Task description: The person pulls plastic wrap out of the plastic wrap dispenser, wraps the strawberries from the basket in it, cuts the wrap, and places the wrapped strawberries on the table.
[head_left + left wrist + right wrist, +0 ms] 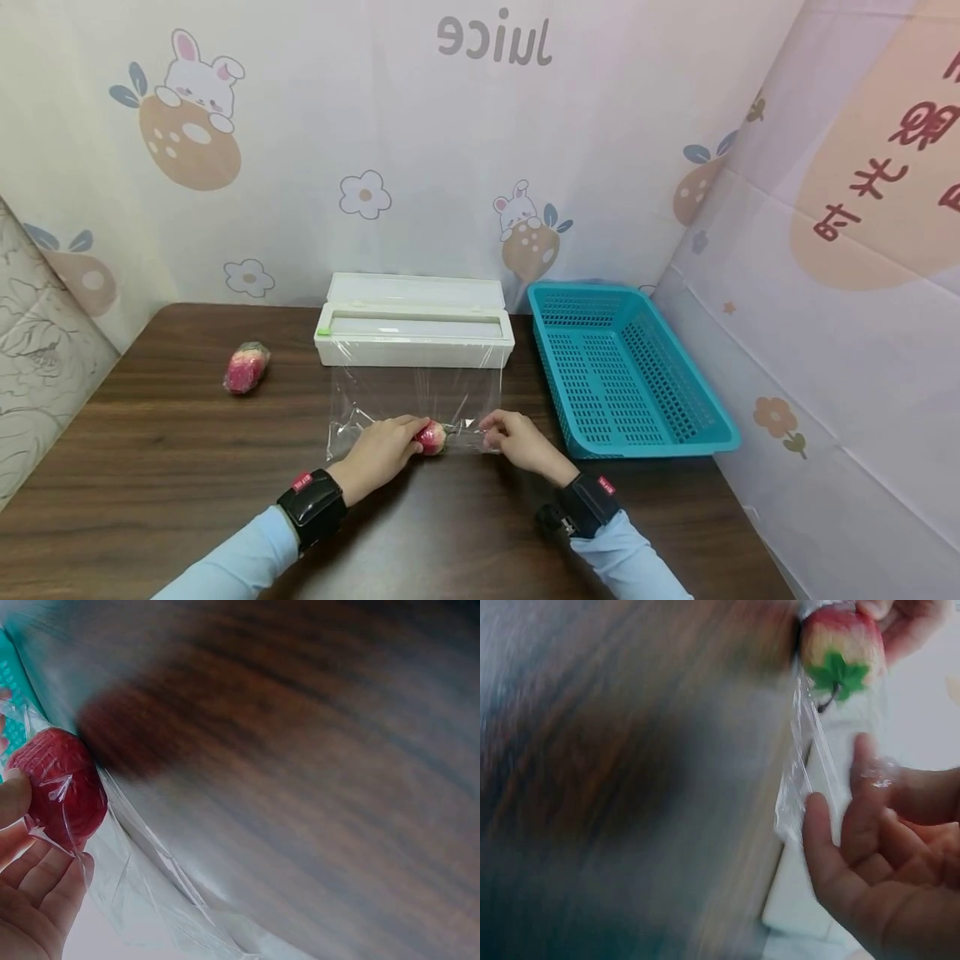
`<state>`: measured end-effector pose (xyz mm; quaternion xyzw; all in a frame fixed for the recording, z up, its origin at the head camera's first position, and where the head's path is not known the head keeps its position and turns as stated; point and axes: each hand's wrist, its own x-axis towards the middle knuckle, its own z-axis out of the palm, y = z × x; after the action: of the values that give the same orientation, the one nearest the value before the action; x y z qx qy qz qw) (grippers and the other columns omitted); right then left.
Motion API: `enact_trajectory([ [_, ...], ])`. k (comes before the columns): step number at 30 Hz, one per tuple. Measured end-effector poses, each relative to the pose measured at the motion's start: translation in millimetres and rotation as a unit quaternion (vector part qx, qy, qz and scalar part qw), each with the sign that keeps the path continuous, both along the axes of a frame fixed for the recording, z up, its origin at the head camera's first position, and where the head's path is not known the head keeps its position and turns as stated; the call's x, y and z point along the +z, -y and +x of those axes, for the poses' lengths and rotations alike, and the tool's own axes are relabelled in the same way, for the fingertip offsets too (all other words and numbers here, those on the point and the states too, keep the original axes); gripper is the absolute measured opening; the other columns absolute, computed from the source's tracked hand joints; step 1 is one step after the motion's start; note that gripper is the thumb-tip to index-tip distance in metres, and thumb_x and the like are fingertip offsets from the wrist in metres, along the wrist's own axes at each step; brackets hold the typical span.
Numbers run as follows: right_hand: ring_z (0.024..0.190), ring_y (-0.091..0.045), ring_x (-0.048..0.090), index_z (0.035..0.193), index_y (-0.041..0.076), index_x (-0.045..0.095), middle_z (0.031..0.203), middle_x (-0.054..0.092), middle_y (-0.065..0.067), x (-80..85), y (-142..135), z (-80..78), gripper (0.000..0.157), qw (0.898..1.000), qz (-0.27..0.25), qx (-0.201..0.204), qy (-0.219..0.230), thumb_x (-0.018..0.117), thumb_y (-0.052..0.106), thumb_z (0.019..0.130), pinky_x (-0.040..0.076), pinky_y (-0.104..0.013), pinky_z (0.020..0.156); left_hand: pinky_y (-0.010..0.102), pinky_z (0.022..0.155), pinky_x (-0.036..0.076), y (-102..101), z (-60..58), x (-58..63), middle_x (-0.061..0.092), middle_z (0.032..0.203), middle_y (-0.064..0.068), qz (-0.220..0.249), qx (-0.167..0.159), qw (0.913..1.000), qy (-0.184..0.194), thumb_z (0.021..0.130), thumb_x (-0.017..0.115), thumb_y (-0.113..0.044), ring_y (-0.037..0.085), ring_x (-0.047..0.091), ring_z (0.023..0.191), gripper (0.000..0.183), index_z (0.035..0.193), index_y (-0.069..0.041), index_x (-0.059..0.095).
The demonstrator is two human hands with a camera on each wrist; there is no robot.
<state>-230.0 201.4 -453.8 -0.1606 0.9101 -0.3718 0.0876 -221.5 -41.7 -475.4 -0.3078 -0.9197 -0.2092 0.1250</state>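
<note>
A red and cream strawberry (pixel 431 437) with a green leafy top (pixel 838 673) lies on a sheet of cling film (pixel 420 387) drawn from a white dispenser box (pixel 412 337). My left hand (pixel 381 452) grips the strawberry between thumb and fingers, with film around its red end (pixel 60 787). At the sheet's right side my right hand (pixel 525 442) has bent fingers. A crinkled bit of film (pixel 881 772) shows between its thumb and a finger in the right wrist view.
Another strawberry in film (pixel 246 367) lies at the left on the brown wooden table (pixel 187 450). A teal basket (pixel 637 375) stands to the right, close to my right hand. Patterned cloth (pixel 300 125) hangs behind the table.
</note>
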Motion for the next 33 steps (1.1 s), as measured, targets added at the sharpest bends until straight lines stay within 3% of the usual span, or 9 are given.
enact_trajectory([
  [4, 0.070, -0.009, 0.057, 0.101, 0.001, 0.062, 0.077, 0.064, -0.002, 2.1, -5, 2.4, 0.022, 0.998, 0.058, 0.016, -0.026, 0.053, -0.008, 0.083, 0.045, -0.020, 0.059, 0.038, 0.073, 0.053, -1, -0.1, 0.8, 0.066, 0.105, 0.009, -0.001, 0.002, 1.0000, 0.005, 0.080, 0.068, -0.012, 0.026, 0.066, 0.089, 0.034, 0.112, -0.003, 0.063],
  [9, 0.066, -0.007, 0.052, 0.097, 0.005, 0.063, 0.075, 0.060, 0.000, 5.1, -3, 3.9, 0.027, 0.993, 0.067, -0.034, -0.087, 0.048, -0.011, 0.081, 0.043, -0.020, 0.059, 0.038, 0.073, 0.053, -1, -0.4, 0.6, 0.066, 0.105, 0.010, -0.002, 0.003, 1.0000, 0.006, 0.080, 0.068, -0.012, 0.026, 0.066, 0.088, 0.034, 0.112, -0.003, 0.063],
  [12, 0.070, -0.009, 0.053, 0.100, 0.007, 0.062, 0.080, 0.061, -0.001, 6.1, -2, 6.1, 0.015, 0.994, 0.033, -0.066, -0.080, 0.055, 0.005, 0.087, 0.044, -0.023, 0.061, 0.039, 0.074, 0.053, -1, -0.7, 0.4, 0.066, 0.106, 0.010, -0.001, 0.003, 0.9999, 0.012, 0.080, 0.068, -0.013, 0.027, 0.065, 0.089, 0.035, 0.113, -0.003, 0.062],
  [16, 0.079, -0.012, 0.056, 0.105, 0.010, 0.059, 0.091, 0.062, -0.002, 3.3, -1, 12.4, 0.038, 0.993, 0.066, -0.064, -0.073, 0.072, 0.032, 0.077, 0.045, -0.027, 0.067, 0.038, 0.073, 0.053, -2, -0.9, -0.2, 0.066, 0.105, 0.010, 0.000, 0.003, 0.9999, 0.010, 0.079, 0.068, -0.013, 0.027, 0.065, 0.088, 0.035, 0.113, -0.003, 0.062],
  [19, 0.076, -0.011, 0.055, 0.102, 0.011, 0.060, 0.089, 0.062, 0.000, -2.4, -2, 16.0, 0.038, 0.989, 0.095, -0.062, -0.097, 0.075, 0.030, 0.073, 0.043, -0.026, 0.064, 0.038, 0.073, 0.053, -1, -0.9, -0.7, 0.066, 0.104, 0.010, -0.001, 0.006, 1.0000, 0.007, 0.079, 0.068, -0.012, 0.026, 0.066, 0.088, 0.035, 0.112, -0.003, 0.063],
  [21, 0.073, -0.010, 0.054, 0.097, 0.010, 0.062, 0.083, 0.062, 0.001, -6.2, -3, 17.2, 0.026, 0.988, 0.075, -0.072, -0.115, 0.073, 0.021, 0.076, 0.043, -0.024, 0.063, 0.038, 0.073, 0.053, -1, -0.8, -0.7, 0.066, 0.105, 0.010, 0.001, 0.006, 0.9999, 0.009, 0.079, 0.068, -0.012, 0.026, 0.065, 0.088, 0.035, 0.113, -0.003, 0.063],
  [24, 0.072, -0.010, 0.056, 0.092, 0.009, 0.063, 0.078, 0.062, 0.002, -10.1, -3, 17.7, 0.015, 0.987, 0.003, -0.102, -0.125, 0.069, 0.009, 0.079, 0.045, -0.021, 0.064, 0.038, 0.073, 0.053, -1, -0.9, -0.8, 0.066, 0.105, 0.010, 0.002, 0.005, 1.0000, 0.008, 0.080, 0.068, -0.012, 0.027, 0.065, 0.088, 0.035, 0.113, -0.003, 0.062],
  [29, 0.079, -0.016, 0.061, 0.096, 0.002, 0.062, 0.082, 0.064, -0.005, -13.2, -3, 16.1, 0.015, 0.977, -0.111, -0.142, -0.110, 0.065, 0.001, 0.082, 0.050, -0.022, 0.069, 0.038, 0.071, 0.053, 0, -1.2, -2.0, 0.067, 0.103, 0.010, 0.003, 0.007, 1.0000, 0.002, 0.079, 0.069, -0.012, 0.026, 0.066, 0.087, 0.035, 0.112, -0.003, 0.063],
  [33, 0.075, -0.019, 0.061, 0.096, 0.000, 0.060, 0.081, 0.063, -0.010, -14.9, -4, 14.1, 0.013, 0.974, -0.133, -0.156, -0.095, 0.061, -0.003, 0.083, 0.049, -0.021, 0.066, 0.038, 0.071, 0.053, 0, -1.0, -1.5, 0.067, 0.102, 0.011, 0.007, 0.006, 1.0000, 0.002, 0.078, 0.069, -0.012, 0.027, 0.066, 0.085, 0.035, 0.111, -0.002, 0.063],
])
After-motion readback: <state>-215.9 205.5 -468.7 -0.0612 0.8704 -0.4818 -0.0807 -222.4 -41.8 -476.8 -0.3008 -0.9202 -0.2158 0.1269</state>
